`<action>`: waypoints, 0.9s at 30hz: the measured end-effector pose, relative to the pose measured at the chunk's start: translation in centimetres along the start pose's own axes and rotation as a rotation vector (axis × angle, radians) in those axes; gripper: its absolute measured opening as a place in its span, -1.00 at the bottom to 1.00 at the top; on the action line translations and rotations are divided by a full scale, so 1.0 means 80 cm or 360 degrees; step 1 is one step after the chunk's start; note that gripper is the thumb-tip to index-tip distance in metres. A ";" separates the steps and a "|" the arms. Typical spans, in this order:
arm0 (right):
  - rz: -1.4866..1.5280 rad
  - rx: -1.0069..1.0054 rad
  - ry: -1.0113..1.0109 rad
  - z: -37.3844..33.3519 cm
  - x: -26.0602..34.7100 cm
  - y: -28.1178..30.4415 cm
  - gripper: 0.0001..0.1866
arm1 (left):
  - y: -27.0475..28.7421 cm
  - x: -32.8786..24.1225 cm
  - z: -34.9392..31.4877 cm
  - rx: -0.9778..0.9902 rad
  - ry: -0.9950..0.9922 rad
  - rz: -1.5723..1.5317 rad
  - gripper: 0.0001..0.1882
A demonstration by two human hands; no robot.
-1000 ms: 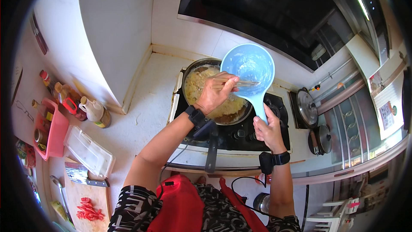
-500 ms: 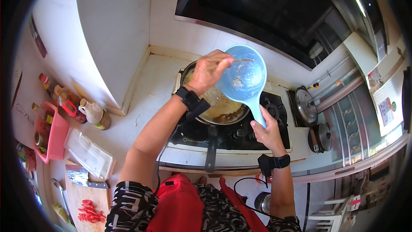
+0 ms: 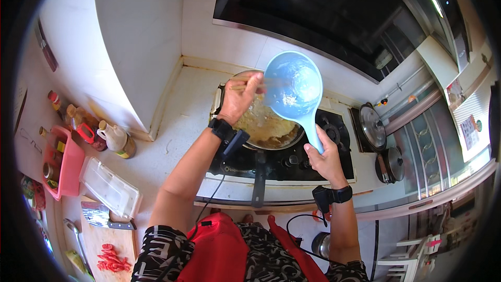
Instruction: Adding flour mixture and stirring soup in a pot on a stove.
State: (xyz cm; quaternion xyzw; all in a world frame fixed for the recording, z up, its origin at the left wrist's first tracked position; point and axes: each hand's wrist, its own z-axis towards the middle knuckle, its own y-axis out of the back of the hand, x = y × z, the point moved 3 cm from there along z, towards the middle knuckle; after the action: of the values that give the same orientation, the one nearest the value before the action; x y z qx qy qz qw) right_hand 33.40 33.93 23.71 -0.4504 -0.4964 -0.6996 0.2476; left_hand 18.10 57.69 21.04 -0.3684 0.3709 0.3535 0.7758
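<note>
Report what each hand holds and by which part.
Left hand: chopsticks, partway along, far ends blurred. Right hand: dipper, by its handle.

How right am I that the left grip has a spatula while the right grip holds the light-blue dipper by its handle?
The spatula is wrong: the head view shows tan chopsticks in the left grip. The right grip does hold the light-blue dipper's handle.

Bright light glares inside the blue ladle (image 3: 293,68), chopsticks (image 3: 240,78) blur, and dark outer edges warp.
</note>
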 end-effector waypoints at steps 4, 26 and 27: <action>-0.0294 -0.0093 0.0300 0.003 -0.022 0.004 -0.40 | -0.017 0.020 -0.025 0.0123 0.0239 -0.0170 -0.67; -0.0701 -0.0217 0.0434 -0.009 0.020 -0.015 -0.36 | -0.047 -0.016 -0.045 0.0189 0.0164 -0.0348 -0.72; -0.0702 -0.0218 0.0436 -0.011 0.017 -0.015 -0.36 | -0.038 -0.016 -0.042 0.0234 0.0128 -0.0165 -0.73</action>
State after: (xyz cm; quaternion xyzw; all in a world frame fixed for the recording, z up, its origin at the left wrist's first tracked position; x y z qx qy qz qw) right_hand 31.45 33.69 24.21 -0.2482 -0.4960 -0.8230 0.1231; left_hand 18.90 53.07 21.54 -0.3432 0.4070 0.2696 0.8024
